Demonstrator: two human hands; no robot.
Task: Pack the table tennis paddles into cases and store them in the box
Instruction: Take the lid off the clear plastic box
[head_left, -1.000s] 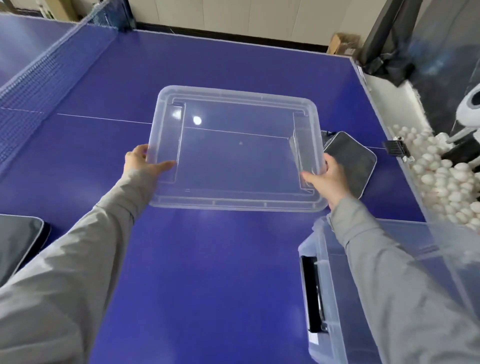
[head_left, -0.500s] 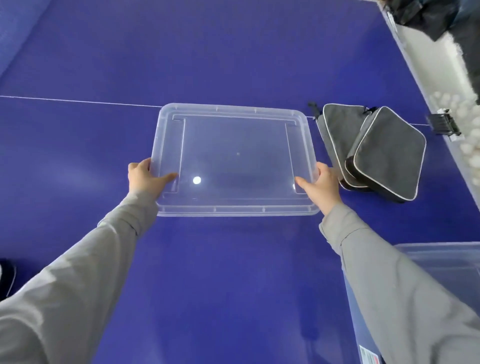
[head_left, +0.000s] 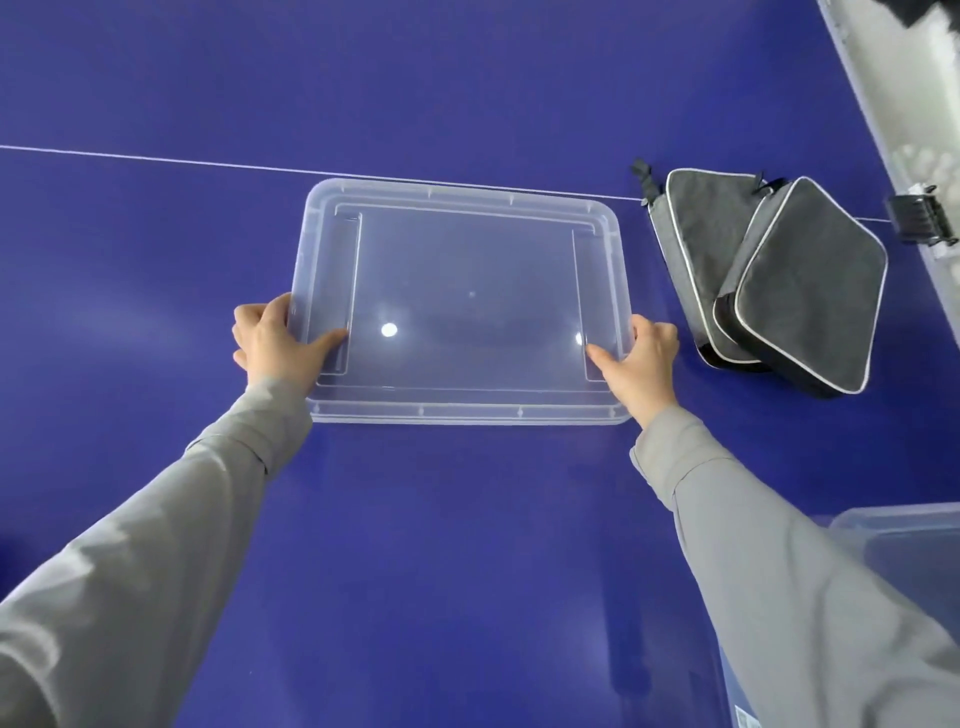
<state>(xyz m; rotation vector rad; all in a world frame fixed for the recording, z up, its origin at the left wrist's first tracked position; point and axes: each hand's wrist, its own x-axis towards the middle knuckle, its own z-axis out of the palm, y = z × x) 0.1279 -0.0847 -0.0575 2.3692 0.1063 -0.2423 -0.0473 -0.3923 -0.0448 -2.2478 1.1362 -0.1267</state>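
1. Since the earlier frames, almost nothing has been moved: the clear plastic lid (head_left: 462, 301) is held in the same grip, and only the view has been tilted further down, so that the net and the far wall are lost from sight.
2. Head view: the lid, a smooth, transparent rectangle with rounded corners and a raised rim, is gripped at its near corners. The left hand (head_left: 275, 340) is clamped on the left edge, thumb laid over the top surface; the right hand (head_left: 641, 361) is clamped on the right edge likewise. Whether the lid touches the table cannot be told.
3. The matte blue table (head_left: 415, 545) is crossed by a thin white line (head_left: 156, 160) running just behind the lid's far edge.
4. Two grey fabric paddle cases (head_left: 769, 280), squarish with pale piping, are seen near the table's right edge, the right one overlapping the left.
5. The translucent box (head_left: 914, 540) is partly seen at the near right corner, behind a grey sleeve (head_left: 779, 597).
6. A black clip (head_left: 917, 218) is fixed at the table's right edge.
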